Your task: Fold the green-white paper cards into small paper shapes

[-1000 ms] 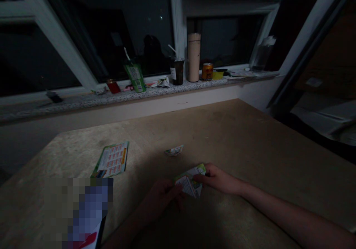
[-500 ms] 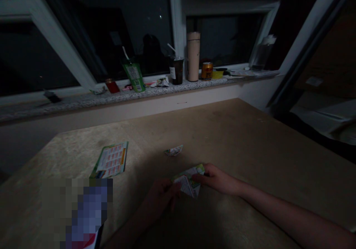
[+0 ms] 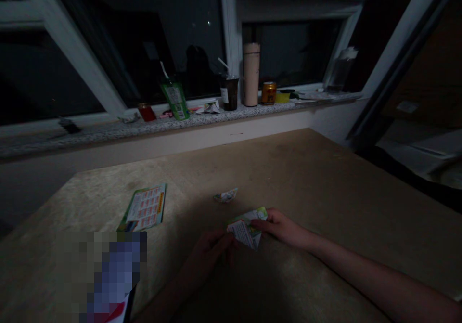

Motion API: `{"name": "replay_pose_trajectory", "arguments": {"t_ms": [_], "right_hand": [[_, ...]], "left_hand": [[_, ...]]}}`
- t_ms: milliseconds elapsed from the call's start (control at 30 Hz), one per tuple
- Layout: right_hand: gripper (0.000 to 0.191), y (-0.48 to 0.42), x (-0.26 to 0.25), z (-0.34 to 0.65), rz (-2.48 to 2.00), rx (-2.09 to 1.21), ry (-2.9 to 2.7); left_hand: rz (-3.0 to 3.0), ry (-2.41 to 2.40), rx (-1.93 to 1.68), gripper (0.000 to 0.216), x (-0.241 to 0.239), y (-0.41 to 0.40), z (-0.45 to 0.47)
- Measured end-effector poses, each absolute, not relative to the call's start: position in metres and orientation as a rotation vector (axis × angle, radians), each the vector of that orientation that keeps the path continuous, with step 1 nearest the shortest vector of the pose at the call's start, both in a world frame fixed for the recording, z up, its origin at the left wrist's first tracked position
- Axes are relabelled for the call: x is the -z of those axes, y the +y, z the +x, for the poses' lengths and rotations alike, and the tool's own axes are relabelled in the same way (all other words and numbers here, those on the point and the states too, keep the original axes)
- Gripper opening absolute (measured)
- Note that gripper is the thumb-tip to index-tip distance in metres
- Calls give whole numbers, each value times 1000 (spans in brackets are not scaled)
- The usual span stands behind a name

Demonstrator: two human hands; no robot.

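A folded printed paper point(image 3: 247, 229), green and white with red print, lies on the brown table point(image 3: 325, 183) between both hands. My left hand point(image 3: 209, 253) pinches its left corner with closed fingers. My right hand point(image 3: 279, 227) presses fingertips on its right side, fingers held together. A small folded paper piece point(image 3: 225, 196) rests on the table just beyond them. The scene is dim, and the finger detail is hard to see.
A printed flyer point(image 3: 144, 208) lies flat at left. A blurred patch with a red and white thing point(image 3: 108, 284) sits at the near left. The stone sill point(image 3: 108, 130) holds a green carton point(image 3: 175, 100), dark cup point(image 3: 230, 92), tall flask point(image 3: 251, 74), orange can point(image 3: 269, 93).
The folded paper has shifted slightly and its lower point now hangs more sharply; both hands stay on it in nearly the same place.
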State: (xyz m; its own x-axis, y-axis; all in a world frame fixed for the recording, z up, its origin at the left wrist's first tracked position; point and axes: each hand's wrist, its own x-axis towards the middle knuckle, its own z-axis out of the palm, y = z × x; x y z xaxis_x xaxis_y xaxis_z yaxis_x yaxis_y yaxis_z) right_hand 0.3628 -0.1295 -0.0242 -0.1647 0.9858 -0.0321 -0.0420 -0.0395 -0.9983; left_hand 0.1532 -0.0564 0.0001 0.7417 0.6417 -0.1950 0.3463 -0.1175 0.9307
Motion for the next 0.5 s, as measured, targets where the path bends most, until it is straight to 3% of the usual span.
{"name": "replay_pose_trajectory", "arguments": {"t_ms": [500], "right_hand": [[43,-131,22,361,-1090,-1392,-1321]], "left_hand": [[1764,857,-391,41,0,-61,153]]}}
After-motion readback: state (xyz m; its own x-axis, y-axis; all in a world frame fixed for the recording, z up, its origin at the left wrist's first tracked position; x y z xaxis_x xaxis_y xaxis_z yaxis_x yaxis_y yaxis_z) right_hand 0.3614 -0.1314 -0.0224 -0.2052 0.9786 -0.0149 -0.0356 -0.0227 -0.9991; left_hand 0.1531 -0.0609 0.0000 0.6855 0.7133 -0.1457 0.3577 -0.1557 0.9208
